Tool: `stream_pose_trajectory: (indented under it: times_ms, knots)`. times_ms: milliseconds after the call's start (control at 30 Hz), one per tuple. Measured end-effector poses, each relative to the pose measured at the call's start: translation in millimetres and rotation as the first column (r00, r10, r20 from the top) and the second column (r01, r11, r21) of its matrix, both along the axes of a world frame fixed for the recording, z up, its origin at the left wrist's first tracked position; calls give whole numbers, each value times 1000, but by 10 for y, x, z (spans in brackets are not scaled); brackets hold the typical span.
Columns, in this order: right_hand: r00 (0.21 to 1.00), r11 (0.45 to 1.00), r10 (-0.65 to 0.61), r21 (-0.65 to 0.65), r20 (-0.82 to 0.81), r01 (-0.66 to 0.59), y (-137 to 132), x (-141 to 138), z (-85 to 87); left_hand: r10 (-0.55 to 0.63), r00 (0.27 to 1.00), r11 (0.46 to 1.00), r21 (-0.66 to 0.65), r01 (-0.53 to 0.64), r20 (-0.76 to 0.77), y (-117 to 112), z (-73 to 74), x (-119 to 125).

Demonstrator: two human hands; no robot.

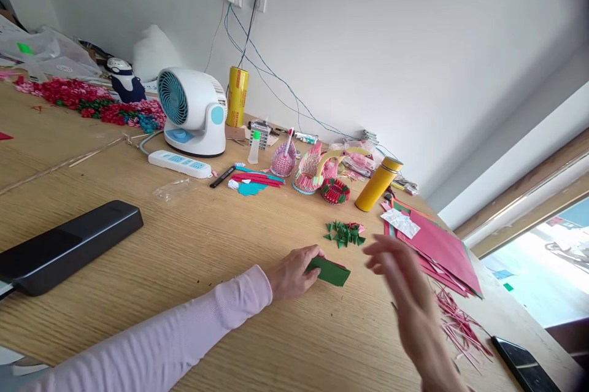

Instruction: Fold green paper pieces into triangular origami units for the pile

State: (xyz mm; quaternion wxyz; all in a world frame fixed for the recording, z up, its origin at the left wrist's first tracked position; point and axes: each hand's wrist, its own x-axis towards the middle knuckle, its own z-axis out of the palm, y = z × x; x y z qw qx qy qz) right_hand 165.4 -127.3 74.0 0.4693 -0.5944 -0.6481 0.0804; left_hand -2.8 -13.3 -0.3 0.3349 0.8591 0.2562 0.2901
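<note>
My left hand (297, 272) grips a small stack of green paper (329, 272) with a red edge showing behind it, low over the wooden table. The thumb lies on the near face of the stack. My right hand (407, 291) is raised to the right of the paper, apart from it, its fingers stretched out and slightly blurred; I see nothing in it. Just beyond the paper lies a pile of folded green paper pieces (345, 234) with a few red ones. A thin dark tip (394, 306) shows beside my right wrist; its kind is hidden.
Red paper sheets (442, 245), thin red strips (460, 327) and a phone (524, 361) lie right. Farther back stand a yellow bottle (378, 184), a red-green paper ring (335, 191), a folded-paper swan (310, 171) and a fan (197, 113). A black case (73, 245) lies left.
</note>
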Motion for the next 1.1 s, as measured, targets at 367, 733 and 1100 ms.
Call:
stream_pose_trajectory:
  times_ms: [367,733,1100]
  knots:
    - [991,968,132,-219,40,-120,397,-8,-790,-13,998,1000,-6,13,58,9,-21,13]
    - [959,951,111,-253,-262,-179,564,236,-943,-65,998,998,20,65,-6,35,-85,87]
    - [988,942,145,-299,-53,-154,542,303,-883,-60,998,998,25,60,-9,154,-168,153]
